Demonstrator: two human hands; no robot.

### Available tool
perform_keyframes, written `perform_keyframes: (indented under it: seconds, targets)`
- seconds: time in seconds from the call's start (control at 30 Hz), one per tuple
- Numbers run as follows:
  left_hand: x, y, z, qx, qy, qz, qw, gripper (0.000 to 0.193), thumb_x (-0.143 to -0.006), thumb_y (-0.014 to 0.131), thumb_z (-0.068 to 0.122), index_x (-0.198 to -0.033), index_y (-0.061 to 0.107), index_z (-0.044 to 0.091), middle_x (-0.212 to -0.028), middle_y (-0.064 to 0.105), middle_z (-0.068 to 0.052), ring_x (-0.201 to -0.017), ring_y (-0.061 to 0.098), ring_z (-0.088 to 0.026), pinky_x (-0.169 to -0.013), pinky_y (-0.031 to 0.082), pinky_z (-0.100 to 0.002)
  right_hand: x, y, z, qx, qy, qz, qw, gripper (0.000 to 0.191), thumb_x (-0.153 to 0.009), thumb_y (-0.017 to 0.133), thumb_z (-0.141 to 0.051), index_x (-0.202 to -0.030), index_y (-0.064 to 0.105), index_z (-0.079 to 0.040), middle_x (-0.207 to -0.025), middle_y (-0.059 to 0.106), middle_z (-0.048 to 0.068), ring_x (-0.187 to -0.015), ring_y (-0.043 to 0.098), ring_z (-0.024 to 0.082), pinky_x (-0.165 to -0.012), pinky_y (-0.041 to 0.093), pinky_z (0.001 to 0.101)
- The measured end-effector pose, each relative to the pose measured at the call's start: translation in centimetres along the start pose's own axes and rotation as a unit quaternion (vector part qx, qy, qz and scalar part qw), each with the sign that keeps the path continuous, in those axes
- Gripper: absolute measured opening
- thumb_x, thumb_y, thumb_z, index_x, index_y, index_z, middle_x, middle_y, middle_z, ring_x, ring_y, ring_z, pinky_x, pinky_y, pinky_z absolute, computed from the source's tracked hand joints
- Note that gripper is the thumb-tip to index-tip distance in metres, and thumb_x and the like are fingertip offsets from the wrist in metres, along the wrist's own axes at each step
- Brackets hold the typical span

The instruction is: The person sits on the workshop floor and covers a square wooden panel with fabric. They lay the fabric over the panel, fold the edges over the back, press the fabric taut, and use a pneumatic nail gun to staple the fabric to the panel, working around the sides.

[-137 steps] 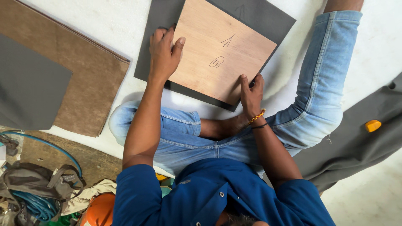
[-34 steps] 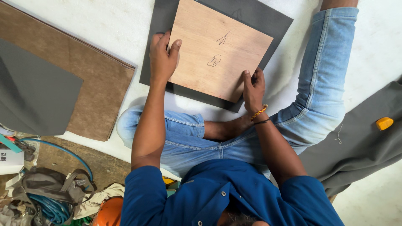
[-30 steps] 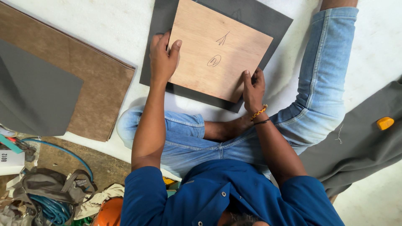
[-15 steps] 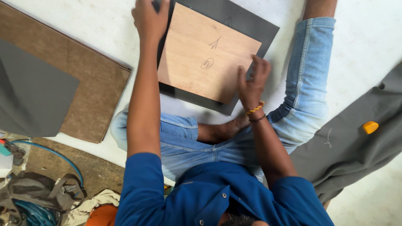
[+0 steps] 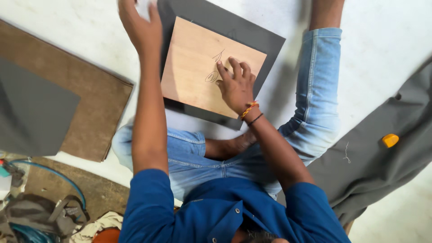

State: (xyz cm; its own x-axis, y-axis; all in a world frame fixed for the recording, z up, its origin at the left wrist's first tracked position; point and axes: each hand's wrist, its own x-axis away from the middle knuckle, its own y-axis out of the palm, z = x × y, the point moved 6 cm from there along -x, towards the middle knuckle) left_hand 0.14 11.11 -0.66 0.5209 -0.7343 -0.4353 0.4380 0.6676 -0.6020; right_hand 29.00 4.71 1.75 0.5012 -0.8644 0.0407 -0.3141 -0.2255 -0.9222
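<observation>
Floor [image 5: 81,27] of pale, whitish concrete fills the view, and the person sits on it with legs folded, in blue jeans and a blue shirt. One tan wooden board [image 5: 204,67] with pencil marks lies flat in front of the knees, resting on one dark grey sheet [image 5: 243,33] that shows around its far and right edges. The right hand [image 5: 235,85] lies on the wooden board, palm down, fingers spread and open, pressing near the pencil marks; it grips nothing. A braided orange thread and a dark band circle that wrist. The left hand [image 5: 137,22] is raised past the board's left corner, fingers loosely open and partly cut off by the frame's top edge, holding nothing that shows. To the left lie one brown fibreboard panel [image 5: 90,103] and a second grey sheet [image 5: 31,112] on top of it. At right spreads a grey cloth [image 5: 387,166] carrying one small orange object [image 5: 390,140]. One blue hose [image 5: 58,177] and a bundle of bags occupy the lower left corner.
</observation>
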Motion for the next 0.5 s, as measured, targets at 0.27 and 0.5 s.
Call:
perform_keyframes:
  seconds: [0.27, 0.5]
  targets:
    - [23.0, -10.5, 13.7, 0.108, -0.008, -0.372, 0.922, 0.025, -0.085, 0.075, 0.015, -0.108, 0.071, 0.008, -0.114, 0.069, -0.013, -0.11, 0.065, -0.034, -0.095, 0.053, -0.046, 8.7, -19.7, 8.1, -0.234, -0.044, 0.211, 0.948, 0.019, -0.104, 0.061, -0.004, -0.122, 0.066, -0.004, -0.126, 0.07, 0.013, -0.115, 0.069, 0.024, -0.101, 0.056, 0.0367]
    - [34.5, -12.5, 17.6, 0.085, -0.027, -0.553, 0.828, 0.024, -0.085, 0.072, 0.025, -0.107, 0.076, 0.018, -0.092, 0.072, -0.011, -0.086, 0.071, -0.032, -0.075, 0.053, -0.05, 23.1, -23.6, 19.2, -0.136, 0.223, 0.354, 0.898, 0.018, -0.104, 0.061, -0.004, -0.121, 0.066, -0.003, -0.124, 0.07, 0.013, -0.112, 0.068, 0.024, -0.099, 0.055, 0.0364]
